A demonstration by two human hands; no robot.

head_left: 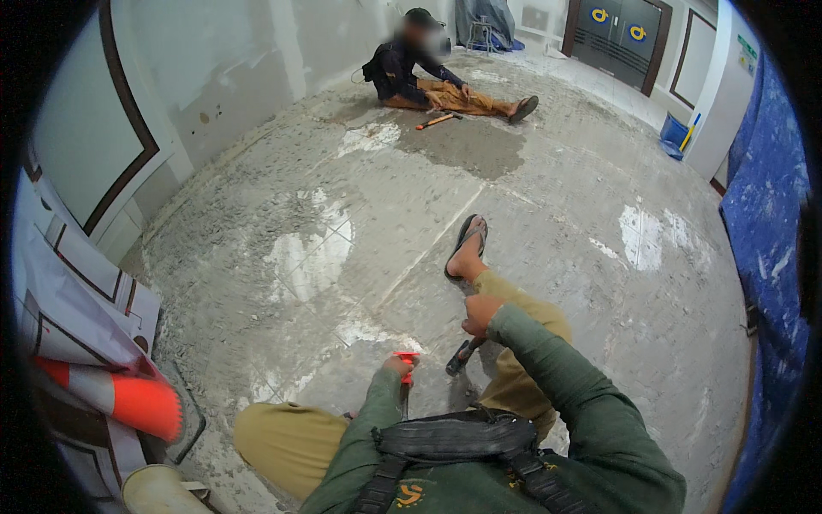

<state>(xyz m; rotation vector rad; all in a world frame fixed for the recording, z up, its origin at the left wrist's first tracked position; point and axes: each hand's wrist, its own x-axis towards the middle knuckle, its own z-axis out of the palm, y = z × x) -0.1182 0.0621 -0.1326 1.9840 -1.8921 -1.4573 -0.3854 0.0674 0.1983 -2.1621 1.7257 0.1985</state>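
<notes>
I sit on a mortar-crusted tile floor (514, 197) with my legs spread. My left hand (397, 367) grips a chisel with a red top (407, 361), held upright with its tip toward the floor. My right hand (481, 313) is closed around the handle of a hammer (462, 354), whose dark head hangs just right of the chisel top. My sandalled foot (467, 250) stretches out ahead.
Another person (419, 73) sits on the floor at the far end, a hammer (437, 121) beside their legs. An orange-and-white cone (116, 396) lies at my left by the wall. A blue tarp (771, 223) covers the right side. A blue dustpan (676, 133) stands far right.
</notes>
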